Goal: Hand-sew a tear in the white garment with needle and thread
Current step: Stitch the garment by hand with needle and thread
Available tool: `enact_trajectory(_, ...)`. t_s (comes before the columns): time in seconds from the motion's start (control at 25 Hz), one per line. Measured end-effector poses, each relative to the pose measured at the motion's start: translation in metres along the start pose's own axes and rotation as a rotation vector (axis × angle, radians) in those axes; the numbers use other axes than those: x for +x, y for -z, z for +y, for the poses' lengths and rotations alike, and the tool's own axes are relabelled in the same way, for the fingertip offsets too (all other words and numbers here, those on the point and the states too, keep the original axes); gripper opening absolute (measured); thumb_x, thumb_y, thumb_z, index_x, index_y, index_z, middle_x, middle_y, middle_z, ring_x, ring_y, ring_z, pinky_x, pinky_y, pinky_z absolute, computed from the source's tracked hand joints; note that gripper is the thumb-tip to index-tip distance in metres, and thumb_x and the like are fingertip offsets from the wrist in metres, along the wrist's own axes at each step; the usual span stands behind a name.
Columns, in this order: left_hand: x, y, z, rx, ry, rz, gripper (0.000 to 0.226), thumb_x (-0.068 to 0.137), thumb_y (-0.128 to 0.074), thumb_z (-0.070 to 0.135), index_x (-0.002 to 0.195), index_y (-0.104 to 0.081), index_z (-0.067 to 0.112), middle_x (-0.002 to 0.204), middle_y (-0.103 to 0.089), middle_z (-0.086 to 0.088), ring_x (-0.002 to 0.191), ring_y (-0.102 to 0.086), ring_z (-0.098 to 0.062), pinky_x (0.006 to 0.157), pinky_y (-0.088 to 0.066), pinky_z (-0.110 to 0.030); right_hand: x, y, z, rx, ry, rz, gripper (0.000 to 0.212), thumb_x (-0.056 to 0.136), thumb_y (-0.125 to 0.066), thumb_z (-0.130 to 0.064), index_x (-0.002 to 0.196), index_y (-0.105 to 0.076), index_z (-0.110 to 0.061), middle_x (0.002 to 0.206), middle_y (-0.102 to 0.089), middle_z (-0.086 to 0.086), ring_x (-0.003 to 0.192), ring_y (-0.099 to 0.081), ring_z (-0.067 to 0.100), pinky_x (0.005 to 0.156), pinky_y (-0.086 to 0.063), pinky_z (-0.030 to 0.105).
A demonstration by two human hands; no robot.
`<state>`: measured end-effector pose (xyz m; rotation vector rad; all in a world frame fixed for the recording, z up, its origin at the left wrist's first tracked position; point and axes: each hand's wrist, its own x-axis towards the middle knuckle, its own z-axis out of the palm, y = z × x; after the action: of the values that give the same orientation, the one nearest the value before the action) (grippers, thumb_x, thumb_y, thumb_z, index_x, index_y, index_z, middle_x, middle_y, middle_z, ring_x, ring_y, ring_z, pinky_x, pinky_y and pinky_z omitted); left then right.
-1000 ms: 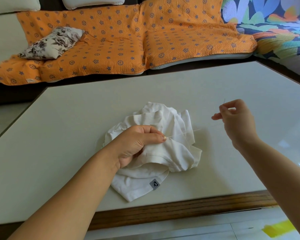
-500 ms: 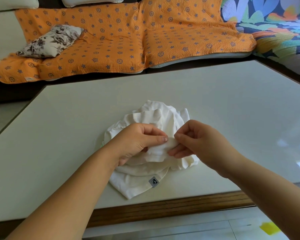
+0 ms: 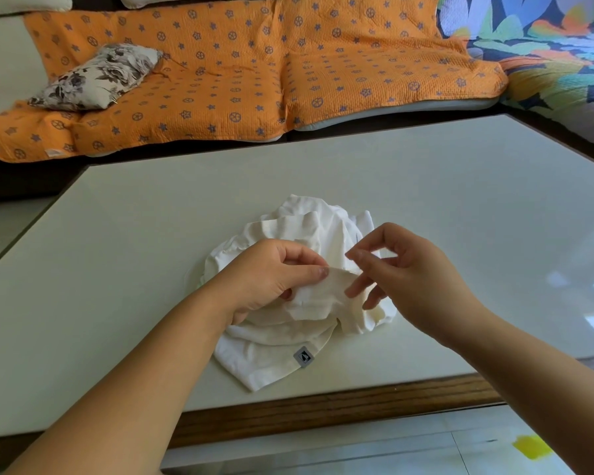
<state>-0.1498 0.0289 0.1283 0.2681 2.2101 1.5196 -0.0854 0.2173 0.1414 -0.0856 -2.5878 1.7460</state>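
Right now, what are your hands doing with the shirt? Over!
Left hand pinches a fold of the shirt. Right hand pinched at the fold's edge, needle too thin to see. Shirt bunched on the table.

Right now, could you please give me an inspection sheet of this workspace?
Surface: white table, wooden front edge.
Job's things: crumpled white garment at centre; needle and thread too thin to make out.
Clutter: nothing seen.
Hands: left hand pinches a garment fold; right hand fingertips pinched at that fold.
Cables: nothing seen.
Surroundings: orange sofa cover, floral cushion, yellow patch on floor.
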Motion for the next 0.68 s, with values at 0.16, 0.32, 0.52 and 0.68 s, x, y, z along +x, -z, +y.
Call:
enact_trajectory(0.16, 0.0001, 0.0008, -0.0004, -0.019, -0.004, 0.003, 0.004, 0.088, -0.071, 0.020, 0.088, -0.075, 0.022, 0.066, -0.065, 0.010, 0.059, -0.053, -0.002, 0.056, -0.042, -0.016, -0.0021, 0.0018, -0.0035, 0.069, 0.012, -0.089, 0.010, 0.098, -0.057, -0.014, 0.090, -0.060, -0.009, 0.069, -0.071, 0.008, 0.053, -0.068, 0.026, 0.046, -0.049, 0.030)
enact_trajectory(0.32, 0.0002, 0.0011, -0.0005, -0.061, 0.007, 0.004, 0.006, 0.089, -0.069, 0.020, 0.090, -0.074, 0.022, 0.078, -0.070, 0.004, 0.071, -0.060, -0.007, 0.067, -0.047, -0.023, -0.0017, -0.0014, 0.0006, -0.065, -0.072, -0.231, 0.011, 0.098, -0.056, -0.019, 0.094, -0.064, -0.014, 0.062, -0.069, 0.008, 0.049, -0.066, 0.023, 0.042, -0.044, 0.025)
enact_trajectory(0.52, 0.0008, 0.0016, -0.0004, -0.081, 0.018, 0.012, 0.007, 0.090, -0.068, 0.018, 0.090, -0.073, 0.023, 0.079, -0.071, 0.006, 0.074, -0.063, -0.007, 0.070, -0.048, -0.025, 0.0007, -0.0021, 0.0022, -0.098, -0.085, -0.226, 0.010, 0.098, -0.056, -0.017, 0.096, -0.066, -0.017, 0.058, -0.067, 0.005, 0.045, -0.062, 0.020, 0.041, -0.043, 0.024)
enact_trajectory(0.68, 0.0004, 0.0024, -0.0008, -0.082, 0.018, 0.008, 0.007, 0.090, -0.068, 0.018, 0.090, -0.073, 0.022, 0.080, -0.070, 0.005, 0.077, -0.062, -0.009, 0.073, -0.049, -0.027, 0.0010, -0.0028, 0.0035, -0.062, -0.098, -0.222, 0.011, 0.098, -0.054, -0.015, 0.096, -0.066, -0.016, 0.057, -0.066, 0.006, 0.044, -0.061, 0.020, 0.040, -0.042, 0.024)
